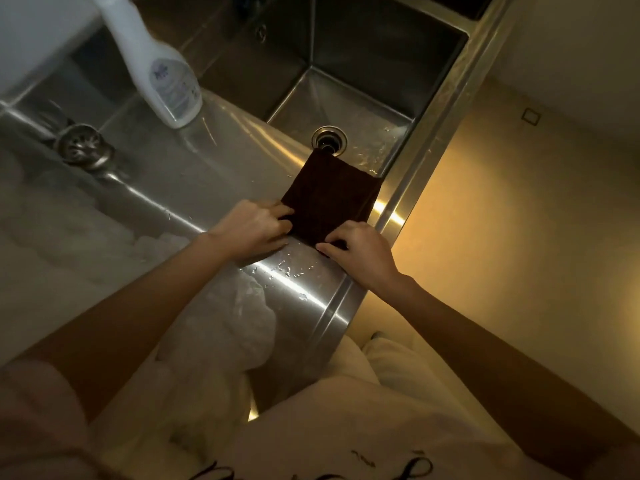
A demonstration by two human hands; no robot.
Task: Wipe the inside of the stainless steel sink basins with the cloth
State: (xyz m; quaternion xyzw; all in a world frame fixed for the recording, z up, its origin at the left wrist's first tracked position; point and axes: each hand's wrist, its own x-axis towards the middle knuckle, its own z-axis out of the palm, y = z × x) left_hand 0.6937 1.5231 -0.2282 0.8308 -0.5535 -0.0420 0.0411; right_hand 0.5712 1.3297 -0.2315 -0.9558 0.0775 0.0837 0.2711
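A dark brown cloth [329, 197], folded into a square, hangs over the near rim of the right stainless steel basin [388, 77] and covers part of its front wall. My left hand [252, 230] pinches the cloth's near left corner. My right hand [360, 252] pinches its near right corner. Just beyond the cloth's far edge lies the basin's round drain [329, 138]. Water drops glint on the basin floor and on the steel rim in front of my hands.
A white spray bottle [156, 71] stands on the divider between the basins. A loose metal drain strainer [81, 148] sits at the left. White crumpled plastic [228, 334] lies in the near left area. The sink's right edge [446, 109] borders a tan floor.
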